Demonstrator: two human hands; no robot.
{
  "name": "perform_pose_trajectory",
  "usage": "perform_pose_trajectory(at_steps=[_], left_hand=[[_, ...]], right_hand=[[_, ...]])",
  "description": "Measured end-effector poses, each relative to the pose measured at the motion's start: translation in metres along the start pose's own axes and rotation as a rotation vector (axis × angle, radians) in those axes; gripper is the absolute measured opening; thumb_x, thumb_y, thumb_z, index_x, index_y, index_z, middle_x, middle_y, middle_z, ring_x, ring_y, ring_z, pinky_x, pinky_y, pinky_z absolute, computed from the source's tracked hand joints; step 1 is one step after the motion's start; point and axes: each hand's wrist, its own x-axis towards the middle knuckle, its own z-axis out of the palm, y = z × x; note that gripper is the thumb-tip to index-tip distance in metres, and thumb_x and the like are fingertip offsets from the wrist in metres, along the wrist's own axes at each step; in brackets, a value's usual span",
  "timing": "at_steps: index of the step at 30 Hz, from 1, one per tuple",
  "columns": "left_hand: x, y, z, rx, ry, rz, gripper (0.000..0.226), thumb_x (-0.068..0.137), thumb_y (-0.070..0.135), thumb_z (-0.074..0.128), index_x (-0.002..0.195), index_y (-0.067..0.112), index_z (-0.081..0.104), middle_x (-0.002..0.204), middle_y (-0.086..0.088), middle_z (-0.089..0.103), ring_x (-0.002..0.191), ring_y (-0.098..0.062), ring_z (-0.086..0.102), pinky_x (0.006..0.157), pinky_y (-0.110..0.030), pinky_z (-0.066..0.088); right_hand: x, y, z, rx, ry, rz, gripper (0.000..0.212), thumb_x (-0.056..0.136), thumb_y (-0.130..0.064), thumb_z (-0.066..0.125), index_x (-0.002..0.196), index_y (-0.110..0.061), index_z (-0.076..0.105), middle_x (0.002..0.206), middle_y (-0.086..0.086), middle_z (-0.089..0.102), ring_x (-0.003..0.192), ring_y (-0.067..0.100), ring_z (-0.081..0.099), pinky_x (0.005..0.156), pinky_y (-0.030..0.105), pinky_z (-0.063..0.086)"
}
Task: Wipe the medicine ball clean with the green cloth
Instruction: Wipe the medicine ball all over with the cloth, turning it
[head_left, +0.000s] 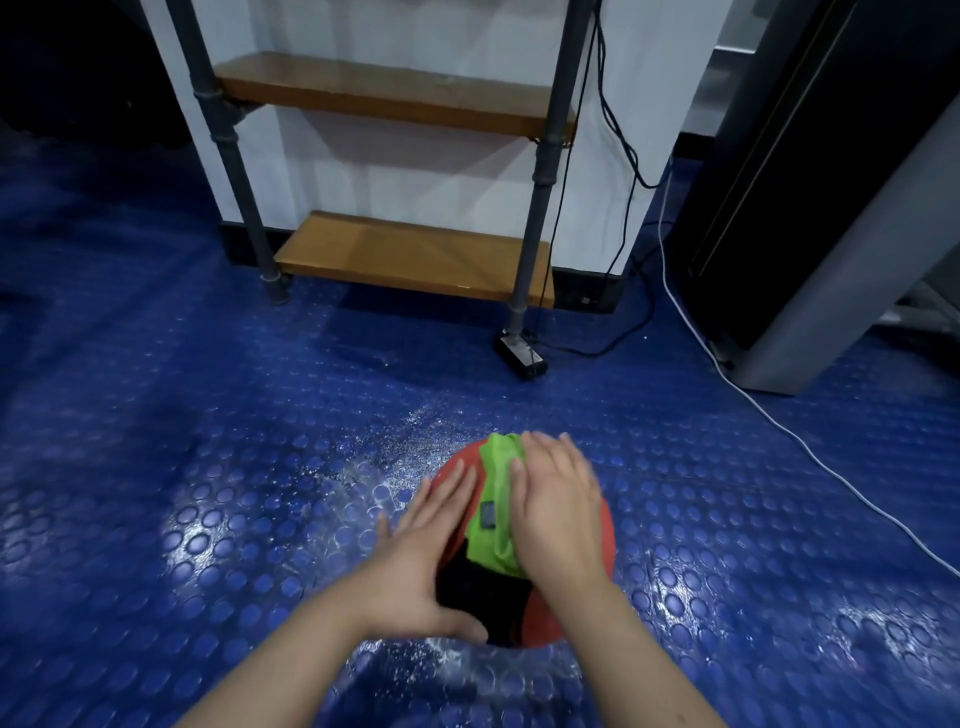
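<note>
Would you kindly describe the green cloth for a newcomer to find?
In front of the wooden shelf unit, a red medicine ball sits on the blue studded floor. Draped over its top, under the right hand, lies the cloth: bright green with a dark tag.

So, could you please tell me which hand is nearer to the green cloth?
Right. The right hand lies flat on the green cloth, on top of the medicine ball. The left hand rests on the ball's bare red surface just left of the cloth.
</note>
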Motion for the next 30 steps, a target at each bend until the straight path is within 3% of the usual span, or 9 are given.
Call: perform_pose_trajectory(at_steps=[2, 4, 9, 14, 17, 21, 24, 27, 30], left_hand=[[0.011, 0.014, 0.016, 0.033, 0.108, 0.034, 0.153, 0.043, 0.069, 0.084, 0.145, 0.046, -0.027, 0.151, 0.03, -0.034, 0.143, -0.018, -0.033, 0.112, -0.067, -0.008], [0.025, 0.02, 0.033, 0.07, 0.231, 0.048, 0.159, 0.035, 0.079, 0.078, 0.15, 0.036, -0.022, 0.156, 0.02, -0.031, 0.146, -0.022, -0.029, 0.116, -0.067, 0.005], [0.037, 0.035, 0.05, 0.002, 0.35, -0.06, 0.155, 0.034, 0.076, 0.078, 0.143, 0.047, -0.028, 0.155, 0.02, -0.029, 0.147, -0.024, -0.025, 0.117, -0.061, 0.011], [0.045, 0.041, 0.042, -0.04, 0.327, -0.12, 0.158, 0.034, 0.066, 0.086, 0.141, 0.051, -0.028, 0.152, 0.024, -0.03, 0.147, -0.025, -0.02, 0.116, -0.062, 0.014], [0.05, 0.044, 0.037, -0.064, 0.305, -0.164, 0.159, 0.035, 0.062, 0.088, 0.138, 0.051, -0.032, 0.151, 0.025, -0.032, 0.147, -0.025, -0.022, 0.117, -0.062, 0.013], [0.05, 0.051, 0.037, -0.115, 0.303, -0.182, 0.147, 0.048, 0.056, 0.087, 0.139, 0.05, -0.029, 0.149, 0.026, -0.034, 0.145, -0.024, -0.026, 0.114, -0.067, 0.016], [0.046, 0.056, 0.041, -0.091, 0.296, -0.186, 0.148, 0.046, 0.057, 0.088, 0.137, 0.052, -0.029, 0.148, 0.027, -0.035, 0.145, -0.025, -0.027, 0.112, -0.069, 0.016], [0.044, 0.061, 0.044, -0.032, 0.266, -0.202, 0.15, 0.048, 0.054, 0.089, 0.136, 0.05, -0.031, 0.144, 0.027, -0.042, 0.143, -0.027, -0.031, 0.111, -0.07, 0.015], [0.042, 0.067, 0.044, -0.022, 0.239, -0.197, 0.15, 0.05, 0.052, 0.09, 0.141, 0.045, -0.029, 0.143, 0.027, -0.043, 0.141, -0.025, -0.036, 0.112, -0.071, 0.013]], right_hand=[[-0.001, 0.0, -0.006, -0.095, -0.007, 0.06, 0.063, 0.096, -0.051, 0.015, 0.147, -0.017, 0.031, 0.157, 0.004, 0.024, 0.148, 0.024, 0.004, 0.117, 0.045, -0.002], [-0.012, -0.001, -0.009, -0.115, -0.022, -0.003, 0.065, 0.096, -0.057, 0.023, 0.15, -0.021, 0.021, 0.16, 0.002, 0.013, 0.148, 0.025, -0.002, 0.117, 0.045, -0.001], [0.014, 0.027, -0.007, -0.057, -0.064, -0.054, 0.061, 0.088, -0.055, 0.027, 0.14, -0.028, 0.042, 0.146, 0.002, 0.042, 0.138, 0.025, 0.03, 0.114, 0.038, 0.025], [0.082, 0.045, -0.011, 0.245, -0.262, 0.344, 0.033, 0.089, -0.038, 0.043, 0.11, -0.023, 0.064, 0.11, 0.004, 0.067, 0.105, 0.028, 0.058, 0.09, 0.035, 0.045], [0.059, 0.04, -0.009, 0.163, -0.111, 0.122, 0.034, 0.094, -0.029, 0.04, 0.114, -0.017, 0.065, 0.116, 0.006, 0.066, 0.114, 0.027, 0.056, 0.103, 0.036, 0.039], [-0.01, 0.023, 0.0, 0.087, 0.024, -0.109, 0.049, 0.094, -0.034, 0.032, 0.135, -0.016, 0.052, 0.147, 0.003, 0.043, 0.143, 0.026, 0.024, 0.117, 0.041, 0.02], [0.0, 0.033, -0.007, 0.037, 0.023, -0.156, 0.042, 0.097, -0.027, 0.04, 0.135, -0.012, 0.052, 0.144, 0.009, 0.047, 0.139, 0.028, 0.031, 0.116, 0.037, 0.021], [0.058, 0.043, -0.018, 0.098, -0.198, 0.084, 0.033, 0.098, -0.024, 0.044, 0.124, -0.012, 0.06, 0.121, 0.011, 0.062, 0.116, 0.029, 0.055, 0.098, 0.031, 0.04], [0.103, 0.051, -0.026, 0.24, -0.427, 0.429, 0.024, 0.094, -0.026, 0.05, 0.106, -0.011, 0.066, 0.09, 0.004, 0.065, 0.086, 0.023, 0.061, 0.078, 0.029, 0.046]])
